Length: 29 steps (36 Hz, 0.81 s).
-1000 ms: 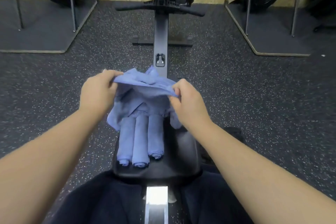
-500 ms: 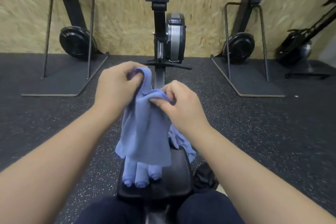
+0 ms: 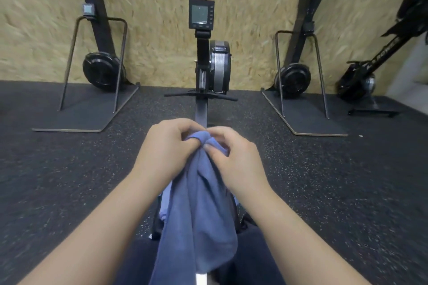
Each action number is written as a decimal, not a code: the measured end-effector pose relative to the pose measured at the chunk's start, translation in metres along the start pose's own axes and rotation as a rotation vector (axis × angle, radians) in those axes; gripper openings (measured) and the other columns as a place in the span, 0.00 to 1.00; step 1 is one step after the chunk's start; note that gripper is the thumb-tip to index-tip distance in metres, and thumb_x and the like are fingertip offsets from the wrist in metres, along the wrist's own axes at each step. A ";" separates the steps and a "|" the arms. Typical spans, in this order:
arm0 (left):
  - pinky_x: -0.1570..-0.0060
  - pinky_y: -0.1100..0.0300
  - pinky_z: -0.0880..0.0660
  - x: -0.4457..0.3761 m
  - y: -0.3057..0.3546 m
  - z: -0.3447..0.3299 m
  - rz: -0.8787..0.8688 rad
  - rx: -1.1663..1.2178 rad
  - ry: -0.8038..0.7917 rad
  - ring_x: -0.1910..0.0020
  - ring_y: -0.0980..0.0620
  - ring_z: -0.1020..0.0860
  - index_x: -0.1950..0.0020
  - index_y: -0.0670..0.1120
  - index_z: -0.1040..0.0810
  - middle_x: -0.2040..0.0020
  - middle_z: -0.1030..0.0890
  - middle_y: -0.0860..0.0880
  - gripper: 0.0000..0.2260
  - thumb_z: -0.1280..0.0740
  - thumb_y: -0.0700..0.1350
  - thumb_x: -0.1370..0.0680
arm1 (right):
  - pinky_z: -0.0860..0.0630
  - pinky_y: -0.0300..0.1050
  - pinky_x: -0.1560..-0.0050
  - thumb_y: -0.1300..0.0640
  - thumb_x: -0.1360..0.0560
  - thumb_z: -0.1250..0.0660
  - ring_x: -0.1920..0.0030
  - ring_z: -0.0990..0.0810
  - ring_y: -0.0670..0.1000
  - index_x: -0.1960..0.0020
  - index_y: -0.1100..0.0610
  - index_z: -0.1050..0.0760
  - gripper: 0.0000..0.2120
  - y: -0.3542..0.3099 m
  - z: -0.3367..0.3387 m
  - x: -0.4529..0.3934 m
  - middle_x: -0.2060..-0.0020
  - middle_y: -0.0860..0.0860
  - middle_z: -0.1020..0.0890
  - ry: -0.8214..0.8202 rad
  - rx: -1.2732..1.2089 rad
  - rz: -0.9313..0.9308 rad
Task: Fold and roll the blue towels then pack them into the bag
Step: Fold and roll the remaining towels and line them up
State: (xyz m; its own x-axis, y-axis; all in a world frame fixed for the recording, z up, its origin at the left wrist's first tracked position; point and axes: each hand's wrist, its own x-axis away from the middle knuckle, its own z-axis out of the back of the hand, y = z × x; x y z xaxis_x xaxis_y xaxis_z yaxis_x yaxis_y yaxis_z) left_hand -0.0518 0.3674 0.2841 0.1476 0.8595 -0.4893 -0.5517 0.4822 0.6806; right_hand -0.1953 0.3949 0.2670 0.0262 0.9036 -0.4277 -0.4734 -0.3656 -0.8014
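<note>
Item 1, blue towel [image 3: 199,215]: held up in front of you, gathered at its top edge, hanging in one long drape over your lap and the rowing machine [image 3: 201,109]. A second ago it was spread between your hands above the seat; it is now raised and doubled lengthwise, its two top corners brought together.

Item 2, left hand [image 3: 166,148]: fingers curled, pinching the towel's top edge. Position: touching the right hand.

Item 3, right hand [image 3: 234,157]: fingers curled, pinching the same bunched edge. The gap that stood between your hands half a second ago is gone.

Item 4, rolled towels: three lay on the seat a second ago; only a pale blue sliver [image 3: 165,206] shows behind the drape now, so you cannot confirm their place.

Item 5, bag: not in view.

Status, as a judgement: the first fold looks made. Rolling of this towel is not yet begun, and packing remains.
</note>
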 end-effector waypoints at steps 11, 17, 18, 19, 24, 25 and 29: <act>0.66 0.67 0.31 0.056 -0.012 -0.005 0.109 0.029 -0.007 0.69 0.56 0.27 0.59 0.57 0.21 0.61 0.20 0.65 0.06 0.29 0.45 0.26 | 0.32 0.28 0.60 0.60 0.24 0.33 0.59 0.24 0.37 0.56 0.49 0.24 0.06 -0.008 0.010 0.031 0.62 0.41 0.20 0.185 -0.036 0.017; 0.64 0.67 0.31 0.068 -0.033 -0.014 0.201 0.087 0.002 0.69 0.60 0.27 0.61 0.55 0.21 0.64 0.21 0.66 0.08 0.28 0.42 0.26 | 0.32 0.27 0.61 0.61 0.23 0.34 0.60 0.24 0.37 0.58 0.44 0.26 0.11 -0.008 0.016 0.031 0.61 0.40 0.20 0.320 -0.078 0.012; 0.64 0.68 0.31 0.070 -0.036 -0.015 0.214 0.087 0.000 0.69 0.61 0.27 0.62 0.55 0.21 0.64 0.21 0.66 0.09 0.28 0.42 0.26 | 0.32 0.27 0.62 0.61 0.23 0.35 0.60 0.25 0.37 0.58 0.44 0.26 0.12 -0.007 0.017 0.031 0.61 0.41 0.20 0.333 -0.078 0.007; 0.65 0.68 0.31 0.071 -0.040 -0.017 0.225 0.082 -0.003 0.69 0.62 0.27 0.62 0.56 0.21 0.65 0.21 0.66 0.09 0.28 0.42 0.26 | 0.31 0.28 0.62 0.60 0.23 0.35 0.61 0.25 0.38 0.58 0.44 0.26 0.11 -0.006 0.018 0.030 0.61 0.41 0.20 0.343 -0.077 0.001; 0.67 0.70 0.32 0.073 -0.066 -0.021 0.284 0.068 -0.009 0.70 0.61 0.27 0.62 0.56 0.22 0.67 0.21 0.61 0.10 0.28 0.41 0.26 | 0.30 0.33 0.61 0.59 0.22 0.36 0.61 0.25 0.39 0.54 0.47 0.25 0.07 0.005 0.023 0.026 0.61 0.42 0.21 0.409 -0.085 -0.035; 0.66 0.69 0.31 0.073 -0.072 -0.022 0.303 0.070 -0.011 0.70 0.61 0.27 0.62 0.56 0.22 0.67 0.21 0.61 0.10 0.28 0.42 0.26 | 0.30 0.34 0.61 0.59 0.22 0.36 0.61 0.25 0.39 0.53 0.47 0.25 0.07 0.007 0.024 0.026 0.61 0.42 0.21 0.423 -0.091 -0.041; 0.60 0.60 0.29 0.074 -0.093 -0.030 0.368 0.056 -0.047 0.67 0.56 0.26 0.62 0.55 0.23 0.64 0.21 0.56 0.10 0.29 0.43 0.25 | 0.30 0.32 0.60 0.59 0.22 0.37 0.61 0.25 0.38 0.52 0.48 0.25 0.06 0.010 0.026 0.026 0.60 0.41 0.22 0.452 -0.111 -0.056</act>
State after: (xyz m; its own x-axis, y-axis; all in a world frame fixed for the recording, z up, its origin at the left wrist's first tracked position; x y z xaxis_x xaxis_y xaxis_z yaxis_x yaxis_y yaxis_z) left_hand -0.0137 0.3806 0.1684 -0.0140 0.9832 -0.1819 -0.5297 0.1470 0.8354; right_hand -0.2222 0.4203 0.2586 0.4420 0.7434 -0.5019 -0.3636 -0.3630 -0.8579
